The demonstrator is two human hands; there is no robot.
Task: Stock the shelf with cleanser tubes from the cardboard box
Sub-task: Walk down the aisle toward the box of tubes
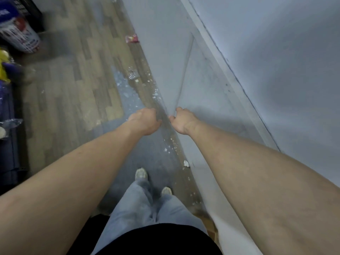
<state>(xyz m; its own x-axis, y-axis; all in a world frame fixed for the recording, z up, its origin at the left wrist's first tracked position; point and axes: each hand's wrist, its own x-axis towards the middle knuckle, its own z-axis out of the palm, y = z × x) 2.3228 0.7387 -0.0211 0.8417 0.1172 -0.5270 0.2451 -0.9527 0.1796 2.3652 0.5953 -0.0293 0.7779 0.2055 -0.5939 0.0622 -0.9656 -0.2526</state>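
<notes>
Grey, blurred panel [184, 57] fills the right side, each curled hand, left [145, 122] and right [182, 121], apparently empty.

The person is wearing a black top [152, 238], showing at the bottom edge as a dark, plain band across the waist. Below it they are wearing light blue-grey jeans [145, 205], loose and wide in the leg, with soft folds running down the front. On the feet they are wearing pale, off-white shoes [141, 173], the toes looking scuffed and greyish. Both arms are showing bare from the frame edge down to the left hand [145, 122] and right hand [182, 122], with no sleeves, watch or rings showing.
</notes>
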